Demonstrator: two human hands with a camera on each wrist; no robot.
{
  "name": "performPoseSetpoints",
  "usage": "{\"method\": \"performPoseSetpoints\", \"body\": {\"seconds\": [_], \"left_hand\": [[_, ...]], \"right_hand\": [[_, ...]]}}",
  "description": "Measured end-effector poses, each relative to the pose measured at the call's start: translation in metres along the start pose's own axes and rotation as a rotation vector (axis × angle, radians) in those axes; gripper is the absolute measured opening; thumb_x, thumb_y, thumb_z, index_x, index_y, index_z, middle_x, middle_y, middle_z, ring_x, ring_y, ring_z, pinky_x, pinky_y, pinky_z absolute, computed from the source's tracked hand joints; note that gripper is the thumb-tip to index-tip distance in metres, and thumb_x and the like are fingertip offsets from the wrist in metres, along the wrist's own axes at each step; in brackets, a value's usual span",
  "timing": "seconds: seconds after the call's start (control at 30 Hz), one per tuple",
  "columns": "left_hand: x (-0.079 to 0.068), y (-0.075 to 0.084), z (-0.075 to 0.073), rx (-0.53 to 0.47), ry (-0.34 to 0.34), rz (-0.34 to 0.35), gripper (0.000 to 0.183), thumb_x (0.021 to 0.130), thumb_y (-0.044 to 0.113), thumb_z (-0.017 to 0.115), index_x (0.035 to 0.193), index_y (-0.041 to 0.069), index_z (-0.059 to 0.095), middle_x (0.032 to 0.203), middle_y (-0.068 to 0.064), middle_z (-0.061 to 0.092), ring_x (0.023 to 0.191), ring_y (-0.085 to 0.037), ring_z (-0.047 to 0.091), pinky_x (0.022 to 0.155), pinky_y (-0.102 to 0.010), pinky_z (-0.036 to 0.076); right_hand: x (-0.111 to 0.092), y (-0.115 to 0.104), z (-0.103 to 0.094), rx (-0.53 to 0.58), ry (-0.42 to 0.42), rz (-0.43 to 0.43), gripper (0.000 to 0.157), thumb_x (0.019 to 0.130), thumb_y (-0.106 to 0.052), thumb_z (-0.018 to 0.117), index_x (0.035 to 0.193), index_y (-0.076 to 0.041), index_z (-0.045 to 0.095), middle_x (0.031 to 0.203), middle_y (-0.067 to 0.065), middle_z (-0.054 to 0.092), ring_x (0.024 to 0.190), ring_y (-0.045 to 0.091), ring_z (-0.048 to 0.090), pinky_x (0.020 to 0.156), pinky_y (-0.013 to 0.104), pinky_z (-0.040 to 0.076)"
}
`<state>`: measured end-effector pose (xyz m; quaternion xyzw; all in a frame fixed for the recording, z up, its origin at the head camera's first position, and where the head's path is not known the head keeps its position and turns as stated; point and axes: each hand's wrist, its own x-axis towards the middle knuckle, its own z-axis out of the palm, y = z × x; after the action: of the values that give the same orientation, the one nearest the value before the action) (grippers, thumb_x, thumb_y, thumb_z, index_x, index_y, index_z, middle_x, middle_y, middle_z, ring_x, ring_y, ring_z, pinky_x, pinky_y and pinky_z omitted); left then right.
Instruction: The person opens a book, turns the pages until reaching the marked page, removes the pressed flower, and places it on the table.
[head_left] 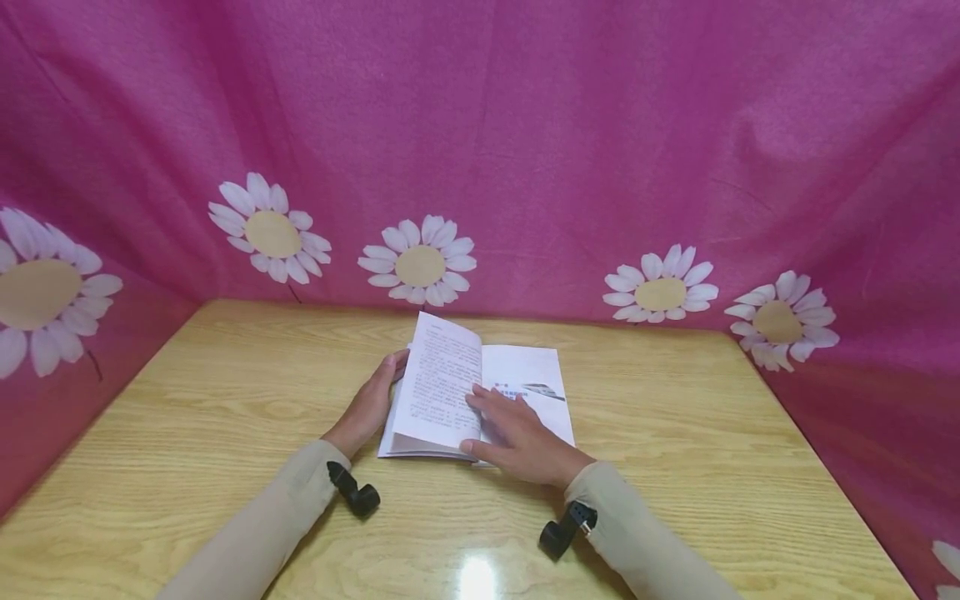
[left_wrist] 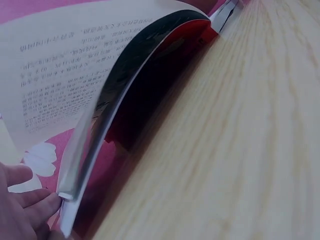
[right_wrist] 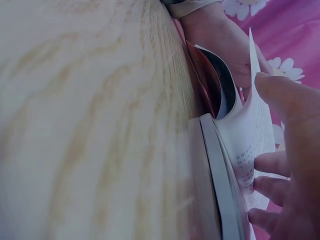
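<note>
An open book [head_left: 450,383] lies on the wooden table, its left part raised and arched off the tabletop. Its left page is full of print; the right page [head_left: 517,367] carries a blue heading and a small picture. My left hand [head_left: 370,404] is at the book's left edge, part of its fingers hidden behind a raised page. In the left wrist view its fairly straight fingers [left_wrist: 42,205] touch the edge of the pages. Over the middle of the book, my right hand [head_left: 521,437] spreads its fingers near the fold, thumb at the lower edge of the left page.
The wooden table [head_left: 675,467] spreads around the book on every side. A pink cloth [head_left: 540,167] with white daisies hangs behind the table and along its sides. Black wrist cameras [head_left: 363,500] are strapped over both beige sleeves [head_left: 637,533].
</note>
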<state>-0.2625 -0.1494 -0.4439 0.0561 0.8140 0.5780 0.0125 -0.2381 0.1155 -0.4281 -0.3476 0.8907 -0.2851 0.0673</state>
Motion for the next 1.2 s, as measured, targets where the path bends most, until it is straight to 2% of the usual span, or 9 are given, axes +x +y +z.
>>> {"method": "performPoseSetpoints", "body": {"seconds": [0.2,0.33,0.47,0.57,0.7,0.83,0.93,1.07,1.2], "left_hand": [[-0.003,0.003,0.000,-0.008,0.010,0.002,0.068,0.103,0.052,0.008,0.153,0.010,0.024,0.157,-0.011,0.027,0.143,-0.027,0.027,0.118,-0.044,0.013],[-0.005,0.005,-0.001,-0.018,0.013,0.019,0.067,0.103,0.052,0.008,0.152,0.010,0.024,0.157,-0.012,0.027,0.143,-0.027,0.026,0.118,-0.044,0.012],[-0.005,0.005,-0.002,-0.038,0.019,0.027,0.065,0.103,0.052,0.012,0.152,0.011,0.023,0.157,-0.012,0.024,0.145,-0.027,0.021,0.118,-0.045,0.010],[-0.003,0.005,-0.001,-0.015,0.037,0.033,0.061,0.104,0.049,0.018,0.152,0.013,0.025,0.158,-0.011,0.020,0.146,-0.028,0.016,0.118,-0.047,0.009],[-0.002,0.003,0.001,0.070,0.038,0.077,0.053,0.105,0.042,0.029,0.149,0.013,0.035,0.159,-0.008,0.018,0.147,-0.028,0.012,0.117,-0.051,0.010],[-0.002,-0.001,0.000,0.198,-0.018,0.181,0.048,0.102,0.037,0.046,0.144,0.013,0.044,0.160,-0.005,0.019,0.147,-0.028,0.010,0.116,-0.054,0.012],[-0.003,-0.003,-0.001,0.304,-0.065,0.255,0.052,0.097,0.039,0.055,0.144,0.017,0.046,0.160,-0.003,0.019,0.148,-0.028,0.007,0.115,-0.059,0.011],[-0.004,-0.005,-0.001,0.425,-0.110,0.330,0.059,0.093,0.044,0.059,0.145,0.020,0.045,0.161,-0.003,0.017,0.148,-0.031,0.003,0.110,-0.068,0.009],[-0.005,-0.007,0.000,0.519,-0.138,0.377,0.065,0.091,0.047,0.060,0.147,0.020,0.042,0.160,-0.004,0.019,0.147,-0.032,0.006,0.111,-0.066,0.010]], "right_hand": [[0.000,-0.001,0.001,-0.016,-0.019,0.005,0.077,0.092,-0.063,0.049,0.152,-0.018,0.033,0.160,-0.003,0.019,0.147,0.019,0.013,0.118,0.048,0.003],[0.001,-0.002,0.002,-0.033,-0.014,-0.005,0.075,0.092,-0.062,0.048,0.151,-0.017,0.035,0.160,0.000,0.021,0.147,0.022,0.014,0.117,0.052,0.003],[0.002,-0.002,0.003,-0.058,-0.003,-0.013,0.072,0.093,-0.061,0.047,0.150,-0.017,0.037,0.159,0.001,0.023,0.147,0.026,0.016,0.116,0.056,0.003],[0.002,-0.004,0.004,-0.072,0.000,-0.010,0.072,0.093,-0.061,0.046,0.149,-0.017,0.038,0.159,0.001,0.023,0.146,0.029,0.017,0.116,0.056,0.003],[0.002,-0.005,0.004,-0.091,0.000,-0.001,0.072,0.093,-0.062,0.045,0.149,-0.018,0.038,0.159,0.000,0.023,0.146,0.030,0.017,0.116,0.056,0.004],[0.003,-0.006,0.005,-0.111,0.002,-0.002,0.071,0.094,-0.063,0.044,0.149,-0.018,0.038,0.159,0.001,0.023,0.146,0.031,0.018,0.116,0.057,0.005],[0.003,-0.006,0.006,-0.113,0.000,-0.002,0.071,0.094,-0.062,0.044,0.149,-0.018,0.038,0.159,0.001,0.023,0.145,0.032,0.018,0.116,0.057,0.005],[0.003,-0.007,0.006,-0.115,0.002,0.000,0.071,0.094,-0.062,0.044,0.150,-0.017,0.037,0.159,0.002,0.023,0.145,0.032,0.017,0.115,0.057,0.005],[0.004,-0.008,0.007,-0.132,0.002,0.004,0.072,0.094,-0.063,0.043,0.150,-0.017,0.036,0.159,0.002,0.022,0.145,0.032,0.017,0.115,0.058,0.006]]}}
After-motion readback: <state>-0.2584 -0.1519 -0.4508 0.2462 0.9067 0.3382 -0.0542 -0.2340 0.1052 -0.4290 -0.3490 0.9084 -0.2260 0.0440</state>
